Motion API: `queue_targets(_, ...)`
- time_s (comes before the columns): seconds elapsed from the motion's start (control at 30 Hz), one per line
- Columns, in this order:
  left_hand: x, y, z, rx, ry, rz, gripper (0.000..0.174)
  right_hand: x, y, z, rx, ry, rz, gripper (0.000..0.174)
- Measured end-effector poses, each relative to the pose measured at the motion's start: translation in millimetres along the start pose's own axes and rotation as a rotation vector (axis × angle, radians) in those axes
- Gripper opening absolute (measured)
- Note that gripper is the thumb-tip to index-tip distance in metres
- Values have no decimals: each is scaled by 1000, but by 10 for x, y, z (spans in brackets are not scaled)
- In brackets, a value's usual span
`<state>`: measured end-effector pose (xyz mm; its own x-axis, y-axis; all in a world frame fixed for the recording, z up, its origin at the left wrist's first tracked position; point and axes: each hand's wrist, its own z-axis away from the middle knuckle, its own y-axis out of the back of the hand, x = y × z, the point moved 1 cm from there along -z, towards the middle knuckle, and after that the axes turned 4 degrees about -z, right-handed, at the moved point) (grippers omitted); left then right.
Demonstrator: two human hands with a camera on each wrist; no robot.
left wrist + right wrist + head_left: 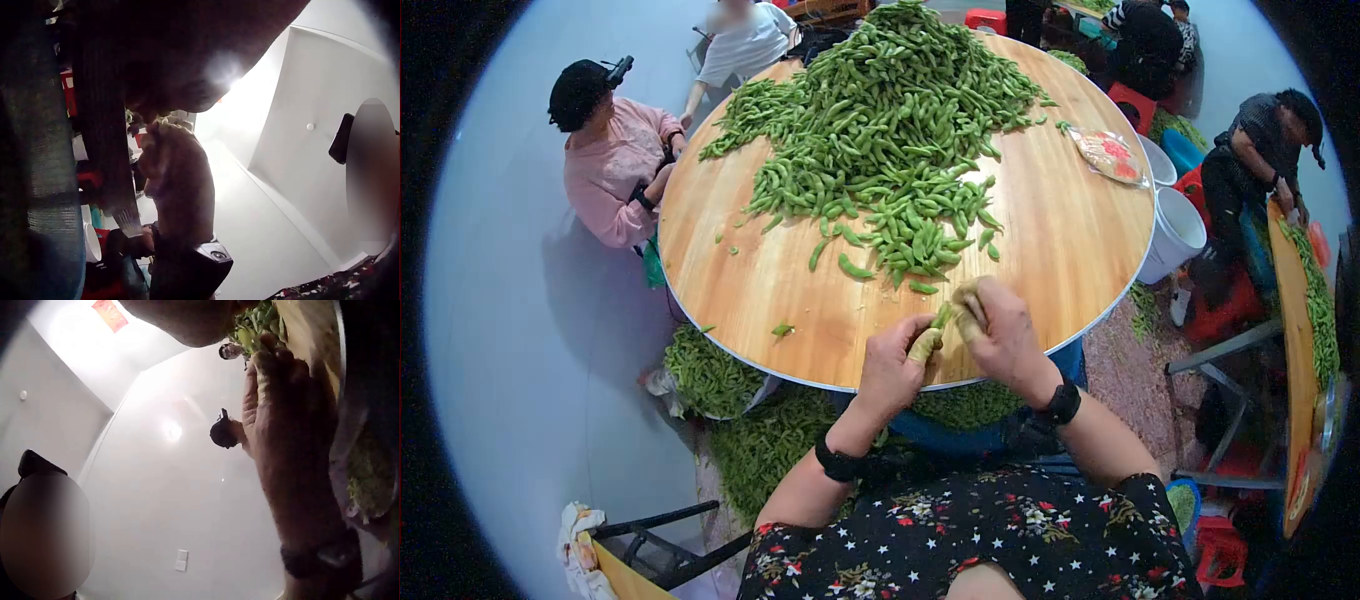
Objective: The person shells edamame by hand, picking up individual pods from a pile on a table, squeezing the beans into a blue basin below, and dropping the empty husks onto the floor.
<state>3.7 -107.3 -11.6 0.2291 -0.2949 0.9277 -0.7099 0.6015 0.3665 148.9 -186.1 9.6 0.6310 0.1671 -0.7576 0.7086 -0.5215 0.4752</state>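
Pinching one edamame pod at lower centre, left hand grips its lower end, right hand its upper.

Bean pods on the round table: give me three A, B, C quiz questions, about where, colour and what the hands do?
1. Where is the biggest pod pile? A on the wooden table B in a bucket C on a chair
2. What colour are the pods? A red B green C blue
3. The left hand and right hand are: A flat B waving C holding one pod
Answers: 1 A, it covers the tabletop; 2 B, the pile looks green; 3 C, both hands' fingers curl round it.
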Motion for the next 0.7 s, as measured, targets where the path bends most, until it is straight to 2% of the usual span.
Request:
queue_targets(0.07, 15, -16, 1, 15, -65, -26, 15, -34, -35, 58, -76, 24, -28, 11)
queue_targets(0.1, 24, -17, 1, 33, -132, -52, 14, -18, -59, 77, -74, 23, -30, 11)
queue_targets(0.2, -7, -43, 0, 75, -185, -85, 12, 24, -82, 84, -52, -21, -112, 14)
queue_targets(0.27, -86, -70, -10, 119, -252, -163, 11, 38, -102, 88, -59, -178, -256, 15)
queue_targets(0.33, -70, -70, -8, 160, -324, -246, 10, 134, -116, 105, -76, -232, -314, 15)
queue_targets(0.4, -13, -64, 10, 122, -221, -124, 11, 153, -108, 103, -90, -290, -371, 15)
queue_targets(0.47, -58, -68, 4, 95, -189, -53, 12, 113, -85, 96, -138, -542, -708, 9)
queue_targets(0.5, -57, -59, 5, 70, -156, 20, 13, 131, -84, 98, -141, -538, -710, 9)
queue_targets(0.57, 15, 13, 82, 86, -90, -27, 13, 198, -45, 120, -171, -377, -353, 8)
queue_targets(0.6, 57, 75, 122, 99, -26, -71, 14, 204, 3, 125, -173, -370, -354, 8)
queue_targets(0.67, 26, 287, 315, 184, -62, -118, 18, 151, 122, 183, -367, -115, -384, 12)
queue_targets(0.7, 122, 466, 423, 166, -46, -219, 20, 130, 198, 230, -370, -118, -388, 12)
